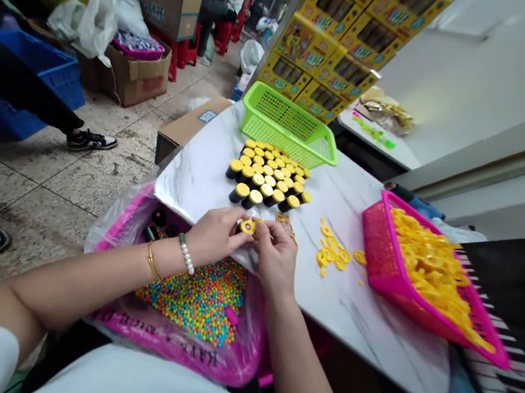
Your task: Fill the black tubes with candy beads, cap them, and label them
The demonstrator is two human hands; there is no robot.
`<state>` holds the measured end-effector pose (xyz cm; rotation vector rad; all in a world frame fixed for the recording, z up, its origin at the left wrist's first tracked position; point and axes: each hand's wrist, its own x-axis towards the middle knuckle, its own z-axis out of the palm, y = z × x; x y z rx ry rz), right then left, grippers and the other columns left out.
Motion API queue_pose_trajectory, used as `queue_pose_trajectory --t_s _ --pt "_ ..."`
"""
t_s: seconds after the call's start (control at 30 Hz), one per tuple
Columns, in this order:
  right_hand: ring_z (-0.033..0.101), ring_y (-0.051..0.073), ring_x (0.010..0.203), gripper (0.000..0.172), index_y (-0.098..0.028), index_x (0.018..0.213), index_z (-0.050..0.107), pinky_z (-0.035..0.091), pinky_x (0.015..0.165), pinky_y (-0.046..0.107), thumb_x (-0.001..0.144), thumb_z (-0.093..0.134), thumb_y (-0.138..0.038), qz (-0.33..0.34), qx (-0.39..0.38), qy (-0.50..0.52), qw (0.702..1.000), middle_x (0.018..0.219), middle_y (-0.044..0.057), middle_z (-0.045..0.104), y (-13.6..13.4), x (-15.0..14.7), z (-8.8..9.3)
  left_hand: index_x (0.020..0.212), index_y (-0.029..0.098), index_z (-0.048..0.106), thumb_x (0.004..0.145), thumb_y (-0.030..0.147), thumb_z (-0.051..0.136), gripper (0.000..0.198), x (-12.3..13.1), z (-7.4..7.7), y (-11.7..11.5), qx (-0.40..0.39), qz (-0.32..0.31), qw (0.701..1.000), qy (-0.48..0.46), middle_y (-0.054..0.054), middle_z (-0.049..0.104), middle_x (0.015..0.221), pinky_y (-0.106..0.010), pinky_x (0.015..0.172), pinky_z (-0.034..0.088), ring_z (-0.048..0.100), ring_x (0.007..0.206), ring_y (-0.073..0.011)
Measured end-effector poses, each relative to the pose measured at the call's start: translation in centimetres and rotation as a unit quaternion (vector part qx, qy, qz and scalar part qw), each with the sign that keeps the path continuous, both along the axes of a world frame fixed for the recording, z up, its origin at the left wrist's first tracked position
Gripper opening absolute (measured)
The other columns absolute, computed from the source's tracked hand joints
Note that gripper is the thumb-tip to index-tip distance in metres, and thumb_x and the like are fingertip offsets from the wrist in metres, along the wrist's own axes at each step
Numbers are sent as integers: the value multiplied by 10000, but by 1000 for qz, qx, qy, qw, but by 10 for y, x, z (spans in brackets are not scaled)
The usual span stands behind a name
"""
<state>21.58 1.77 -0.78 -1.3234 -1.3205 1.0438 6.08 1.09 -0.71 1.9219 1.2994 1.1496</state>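
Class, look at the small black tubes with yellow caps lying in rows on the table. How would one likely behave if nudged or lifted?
The black tubes with yellow caps look round and lie on their sides, so one would probably roll if nudged. They appear small, rigid plastic, likely light and stiff. The tabletop looks smooth and glossy, so a pushed tube may also slide easily.

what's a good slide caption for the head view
Both hands, left and right, hold a yellow-capped tube over a bin of candy, beside finished tubes and a pink basket of yellow rings.
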Motion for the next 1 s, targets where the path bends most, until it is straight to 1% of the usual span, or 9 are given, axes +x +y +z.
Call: queue_pose_trajectory --t_s 0.13,0.23,0.33,0.47,0.63,0.73,0.87,0.93,1.0 --pt "641 150 661 363 -188 808 706 570 661 334 794 675 -549 36 -74 37 996 755 56 695 8 16 9 1000 165 672 862 255 689 165 -1 -4 3 38 -3 998 39 -25 680 772 -294 658 498 607 681 -151" --pt "585 108 571 316 -187 719 642 515 580 270 688 793 -463 146 -135 3 980 641 6 652 25 21 23 1007 164 675 890 256 662 150 -2 -3 3 45 -19 996 75 -42 693 814 -306 680 502 617 711 -163" --pt "539 84 509 331 -194 729 557 433 488 219 651 829 -367 238 -186 -28 953 591 -31 611 42 18 36 1032 146 681 890 252 666 178 -2 1 2 19 -31 996 87 -52 704 822 -310 694 500 625 723 -169" --pt "540 82 504 307 -209 823 515 425 462 208 726 775 -342 261 -189 -74 944 625 -50 582 44 12 41 1013 156 707 895 275 662 173 -2 4 4 -23 -43 995 92 -36 712 772 -299 687 498 625 677 -158" --pt "516 116 395 305 -247 1021 512 405 390 251 824 658 -428 228 -150 -141 952 592 -64 560 15 6 37 1062 145 706 912 229 604 199 -4 4 6 -64 -50 984 160 -78 749 825 -317 715 531 681 736 -189" --pt "536 133 415 226 -248 942 552 401 441 268 803 673 -378 174 -70 -220 957 564 -53 575 3 1 32 1076 127 689 887 123 559 230 -4 3 6 -45 -58 975 210 -115 763 934 -338 761 558 710 826 -210" --pt "587 187 551 148 -235 760 570 431 576 324 752 694 -316 5 34 -319 947 538 -20 570 17 -2 23 1286 84 590 901 171 579 396 -10 1 -3 25 -83 976 199 -158 753 1020 -375 799 584 721 911 -232" --pt "610 219 617 178 -225 803 589 444 626 349 738 716 -331 -70 40 -336 938 555 -4 586 29 -2 19 1251 117 628 915 218 590 352 -23 -2 -11 45 -107 979 166 -134 762 1015 -365 814 587 726 903 -214" --pt "623 229 639 290 -201 944 614 452 651 355 740 736 -367 -88 29 -325 941 562 -5 606 34 -1 16 1137 153 692 930 247 581 252 -45 -6 -20 49 -101 983 147 -107 772 1002 -356 828 584 728 878 -197"
